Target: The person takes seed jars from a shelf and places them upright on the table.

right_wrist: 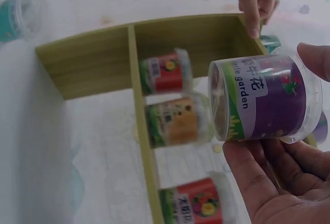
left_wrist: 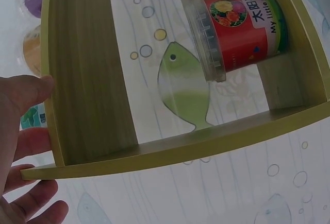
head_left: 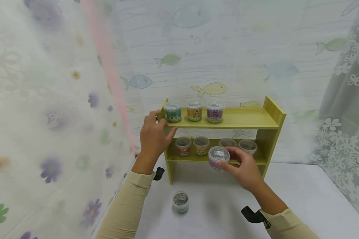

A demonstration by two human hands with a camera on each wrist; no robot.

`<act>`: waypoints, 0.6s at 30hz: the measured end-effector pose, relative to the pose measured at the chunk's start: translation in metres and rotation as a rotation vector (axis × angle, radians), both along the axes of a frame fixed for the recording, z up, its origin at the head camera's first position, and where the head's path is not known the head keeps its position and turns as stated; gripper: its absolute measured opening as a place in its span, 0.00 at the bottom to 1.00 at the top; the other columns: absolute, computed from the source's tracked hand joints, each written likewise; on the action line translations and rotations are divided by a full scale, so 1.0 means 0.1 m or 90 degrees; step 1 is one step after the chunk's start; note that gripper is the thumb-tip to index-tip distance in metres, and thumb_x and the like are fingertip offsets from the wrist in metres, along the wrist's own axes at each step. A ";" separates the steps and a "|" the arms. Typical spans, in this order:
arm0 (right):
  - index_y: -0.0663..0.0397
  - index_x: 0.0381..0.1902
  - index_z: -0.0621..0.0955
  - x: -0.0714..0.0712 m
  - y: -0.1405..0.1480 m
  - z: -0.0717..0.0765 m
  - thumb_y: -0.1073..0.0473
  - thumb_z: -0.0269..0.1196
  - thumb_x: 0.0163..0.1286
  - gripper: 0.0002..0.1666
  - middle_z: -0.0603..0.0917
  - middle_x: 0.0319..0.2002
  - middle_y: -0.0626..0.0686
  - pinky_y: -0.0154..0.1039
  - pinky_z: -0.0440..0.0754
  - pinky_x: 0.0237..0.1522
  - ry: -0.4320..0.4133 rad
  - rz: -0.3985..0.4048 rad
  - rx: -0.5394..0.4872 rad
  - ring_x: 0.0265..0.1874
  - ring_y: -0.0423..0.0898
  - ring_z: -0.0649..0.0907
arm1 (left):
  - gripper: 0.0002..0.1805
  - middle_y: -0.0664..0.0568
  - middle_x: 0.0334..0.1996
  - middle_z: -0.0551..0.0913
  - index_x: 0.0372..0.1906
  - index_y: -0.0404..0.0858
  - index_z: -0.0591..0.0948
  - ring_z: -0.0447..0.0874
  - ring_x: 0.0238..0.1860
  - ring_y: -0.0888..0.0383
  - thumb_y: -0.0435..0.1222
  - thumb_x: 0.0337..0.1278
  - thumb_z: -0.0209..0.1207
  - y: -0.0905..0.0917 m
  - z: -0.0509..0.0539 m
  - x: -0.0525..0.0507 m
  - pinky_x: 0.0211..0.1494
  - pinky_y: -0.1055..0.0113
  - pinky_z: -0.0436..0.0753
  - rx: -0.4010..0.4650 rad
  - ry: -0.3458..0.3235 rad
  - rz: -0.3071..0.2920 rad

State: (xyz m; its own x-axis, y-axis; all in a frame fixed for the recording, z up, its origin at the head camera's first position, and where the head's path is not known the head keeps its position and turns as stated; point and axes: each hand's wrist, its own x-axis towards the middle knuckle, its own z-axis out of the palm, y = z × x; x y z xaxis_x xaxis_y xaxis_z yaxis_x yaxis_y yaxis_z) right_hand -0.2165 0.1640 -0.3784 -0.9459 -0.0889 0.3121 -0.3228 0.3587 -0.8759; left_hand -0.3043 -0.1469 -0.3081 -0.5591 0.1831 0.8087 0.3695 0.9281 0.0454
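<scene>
My right hand [head_left: 246, 167] holds a clear-lidded plastic cup with a purple label [head_left: 219, 157] between thumb and fingers, in front of the lower board. In the right wrist view the purple-label cup [right_wrist: 265, 98] lies across the picture, "little garden" printed on it. At the upper left corner of a yellow-green wooden shelf [head_left: 242, 118], my left hand [head_left: 155, 134] grips the edge. The left wrist view shows its thumb on the upper board [left_wrist: 51, 126], with fingers around the side panel. Beside that hand, teal, orange and purple-label cups [head_left: 214, 112] line the top.
Several cups stand on the lower board, among them a red-label cup [head_left: 183, 146] and an orange-label cup [head_left: 201, 146]. A teal-label cup [head_left: 180, 201] stands on the white tabletop [head_left: 215, 212] before the shelf. Patterned curtains [head_left: 197, 49] hang behind and at the sides.
</scene>
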 end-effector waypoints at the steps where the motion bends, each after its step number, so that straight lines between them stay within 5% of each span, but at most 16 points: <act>1: 0.53 0.66 0.78 0.01 -0.02 -0.03 0.46 0.76 0.64 0.37 0.84 0.56 0.55 0.32 0.85 0.52 -0.004 0.004 -0.007 0.57 0.53 0.83 | 0.22 0.41 0.65 0.75 0.32 0.40 0.83 0.77 0.60 0.42 0.56 0.61 0.69 0.00 0.00 0.00 0.49 0.52 0.86 0.001 0.001 -0.001; 12: 0.52 0.64 0.79 0.03 -0.17 -0.31 0.46 0.78 0.61 0.37 0.85 0.56 0.54 0.35 0.86 0.53 -0.038 0.009 -0.039 0.57 0.51 0.84 | 0.22 0.40 0.64 0.75 0.32 0.40 0.83 0.76 0.61 0.42 0.55 0.60 0.70 0.00 0.02 -0.03 0.53 0.52 0.85 -0.001 0.024 -0.011; 18: 0.52 0.64 0.79 0.05 -0.27 -0.55 0.47 0.79 0.59 0.38 0.85 0.55 0.55 0.35 0.86 0.52 -0.073 0.019 -0.059 0.56 0.49 0.84 | 0.22 0.40 0.66 0.74 0.33 0.40 0.82 0.73 0.66 0.41 0.56 0.62 0.68 0.00 0.00 -0.02 0.57 0.51 0.85 -0.011 0.003 -0.001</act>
State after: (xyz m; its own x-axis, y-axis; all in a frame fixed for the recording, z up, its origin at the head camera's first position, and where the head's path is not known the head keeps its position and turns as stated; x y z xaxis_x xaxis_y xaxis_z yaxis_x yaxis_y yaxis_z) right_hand -0.2115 0.1371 -0.4333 -0.9732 -0.0935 0.2101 -0.2278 0.2671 -0.9364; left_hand -0.3059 -0.1466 -0.3086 -0.5555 0.1983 0.8075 0.3709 0.9283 0.0272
